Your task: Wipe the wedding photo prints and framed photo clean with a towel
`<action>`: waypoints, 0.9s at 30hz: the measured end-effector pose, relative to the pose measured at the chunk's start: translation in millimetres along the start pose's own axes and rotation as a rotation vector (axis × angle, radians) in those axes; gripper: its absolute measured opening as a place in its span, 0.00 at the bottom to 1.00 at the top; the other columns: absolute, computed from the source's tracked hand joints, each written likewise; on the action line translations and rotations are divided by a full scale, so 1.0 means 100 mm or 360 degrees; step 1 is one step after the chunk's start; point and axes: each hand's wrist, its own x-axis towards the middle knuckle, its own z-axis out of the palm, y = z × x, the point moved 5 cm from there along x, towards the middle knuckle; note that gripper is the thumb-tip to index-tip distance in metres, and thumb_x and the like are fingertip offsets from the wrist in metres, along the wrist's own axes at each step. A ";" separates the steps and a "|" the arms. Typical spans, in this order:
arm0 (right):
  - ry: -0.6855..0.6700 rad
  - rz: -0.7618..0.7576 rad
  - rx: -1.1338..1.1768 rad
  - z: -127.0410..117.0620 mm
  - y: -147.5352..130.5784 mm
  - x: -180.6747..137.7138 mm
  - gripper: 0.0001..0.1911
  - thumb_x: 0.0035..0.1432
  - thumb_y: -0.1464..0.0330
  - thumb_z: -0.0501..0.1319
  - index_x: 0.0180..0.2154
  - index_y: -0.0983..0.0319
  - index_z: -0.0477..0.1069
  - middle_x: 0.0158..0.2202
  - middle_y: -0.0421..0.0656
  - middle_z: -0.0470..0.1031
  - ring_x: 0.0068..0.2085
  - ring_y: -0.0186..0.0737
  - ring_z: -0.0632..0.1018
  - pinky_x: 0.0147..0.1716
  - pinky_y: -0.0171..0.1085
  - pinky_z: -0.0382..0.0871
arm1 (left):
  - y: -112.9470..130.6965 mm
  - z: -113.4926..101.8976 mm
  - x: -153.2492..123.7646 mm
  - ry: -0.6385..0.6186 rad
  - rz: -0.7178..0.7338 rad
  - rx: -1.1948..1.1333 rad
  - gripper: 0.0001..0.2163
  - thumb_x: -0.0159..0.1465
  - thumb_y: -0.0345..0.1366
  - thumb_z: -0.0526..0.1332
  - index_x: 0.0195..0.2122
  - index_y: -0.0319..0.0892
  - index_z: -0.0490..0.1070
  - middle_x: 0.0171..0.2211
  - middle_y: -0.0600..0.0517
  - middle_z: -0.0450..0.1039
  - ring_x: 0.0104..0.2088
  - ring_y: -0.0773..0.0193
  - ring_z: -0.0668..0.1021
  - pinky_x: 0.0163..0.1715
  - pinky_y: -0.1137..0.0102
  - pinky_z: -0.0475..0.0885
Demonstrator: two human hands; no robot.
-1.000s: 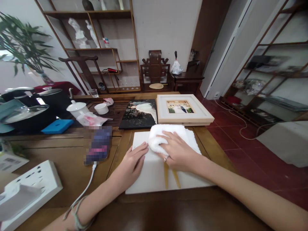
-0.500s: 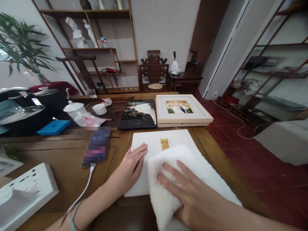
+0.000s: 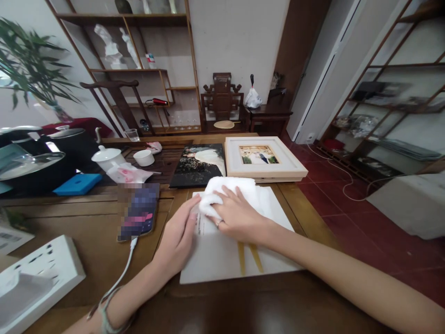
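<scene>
White cloth (image 3: 222, 192) under right hand (image 3: 236, 215); board's (image 3: 222, 253) small print unreadable.

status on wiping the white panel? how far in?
Mid-wipe. The right hand presses the white cloth on the far left part of the white panel; the left hand lies flat on the panel's left edge. The near part lies uncovered with two yellow strips showing; whether it is clean cannot be told. The two framed pictures beyond lie apart from both hands.

Both hands — left (image 3: 179, 232), right (image 3: 236, 215) — pressed flat, arms extended.
</scene>
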 end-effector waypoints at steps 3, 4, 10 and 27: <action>-0.0045 -0.0155 -0.0172 0.07 -0.20 -0.08 0.17 0.60 0.66 0.53 0.46 0.67 0.72 0.62 0.60 0.55 0.62 0.68 0.53 0.54 0.67 0.45 | -0.03 -0.03 -0.01 0.0077 -0.0063 -0.0126 0.20 0.69 0.39 0.43 0.60 0.39 0.58 0.61 0.46 0.60 0.61 0.58 0.63 0.61 0.58 0.56; -0.0032 -0.0250 -0.0191 0.09 -0.29 -0.16 0.16 0.59 0.66 0.54 0.44 0.67 0.74 0.62 0.61 0.55 0.62 0.69 0.54 0.54 0.67 0.45 | -0.04 -0.03 -0.01 0.0076 -0.0080 -0.0168 0.20 0.70 0.39 0.43 0.60 0.39 0.58 0.61 0.46 0.59 0.61 0.58 0.62 0.61 0.58 0.56; 0.0067 -0.0592 -0.0145 0.34 -0.75 -0.78 0.19 0.59 0.64 0.55 0.47 0.69 0.73 0.59 0.58 0.61 0.58 0.65 0.62 0.53 0.62 0.57 | -0.06 0.00 -0.03 0.0033 -0.0138 -0.0240 0.21 0.70 0.42 0.41 0.59 0.41 0.61 0.60 0.48 0.62 0.60 0.58 0.64 0.60 0.58 0.58; 0.0189 0.0274 0.0711 -0.23 0.18 -0.23 0.23 0.66 0.56 0.42 0.32 0.61 0.68 0.30 0.44 0.74 0.30 0.40 0.73 0.31 0.37 0.64 | 0.03 0.15 -0.05 -0.0174 0.0190 0.0232 0.12 0.63 0.35 0.55 0.44 0.40 0.76 0.46 0.45 0.76 0.49 0.52 0.76 0.53 0.53 0.68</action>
